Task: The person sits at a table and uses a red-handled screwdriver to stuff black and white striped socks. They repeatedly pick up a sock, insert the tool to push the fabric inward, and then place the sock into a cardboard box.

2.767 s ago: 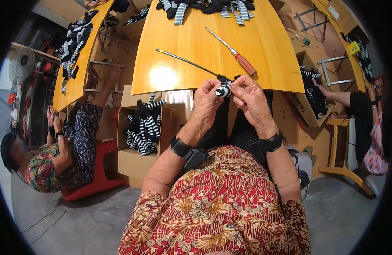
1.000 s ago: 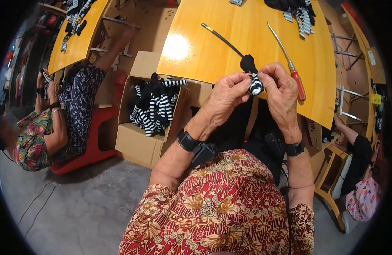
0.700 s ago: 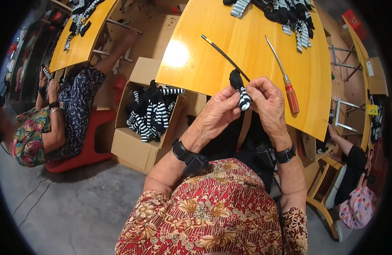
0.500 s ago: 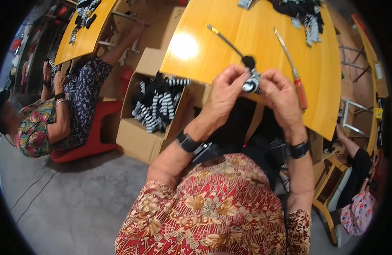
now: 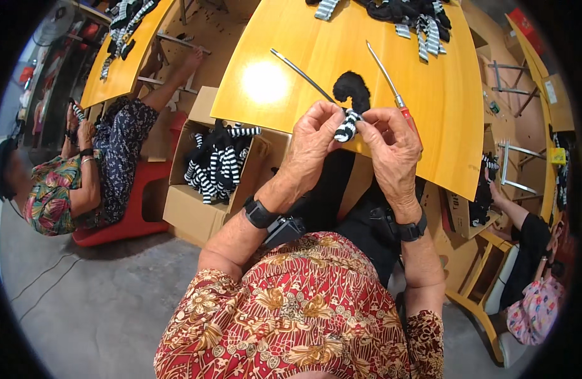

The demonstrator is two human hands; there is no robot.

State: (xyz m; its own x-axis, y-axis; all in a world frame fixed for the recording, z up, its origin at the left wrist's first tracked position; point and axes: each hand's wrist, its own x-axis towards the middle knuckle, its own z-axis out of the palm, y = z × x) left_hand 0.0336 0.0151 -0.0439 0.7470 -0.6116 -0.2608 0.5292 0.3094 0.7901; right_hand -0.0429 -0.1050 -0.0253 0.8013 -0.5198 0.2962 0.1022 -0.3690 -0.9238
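Between my two hands is a small black-and-white striped fabric tube [image 5: 345,131]. A black fuzzy strip [image 5: 352,86] curls up from it onto the yellow table and seems joined to it. My left hand [image 5: 305,150] pinches the tube from the left with closed fingers. The fingers of my right hand [image 5: 395,150] are closed on its other side. Just beyond my left fingers lies a thin metal rod [image 5: 301,74], its near end close to the tube. A long-bladed tool with a red handle [image 5: 387,77] lies past my right hand, which partly hides the handle.
The yellow table [image 5: 439,142] has more striped and black pieces [image 5: 417,22] at its far side. A cardboard box [image 5: 196,210] full of striped pieces stands left of my legs. One person [image 5: 63,189] sits at left on a red chair [image 5: 130,211]; another [image 5: 531,271] sits at right.
The black strip now shows curled out on the table beyond the fingers. The striped tube is turned differently in my hands. The view has shifted a little, moving the table leftward.
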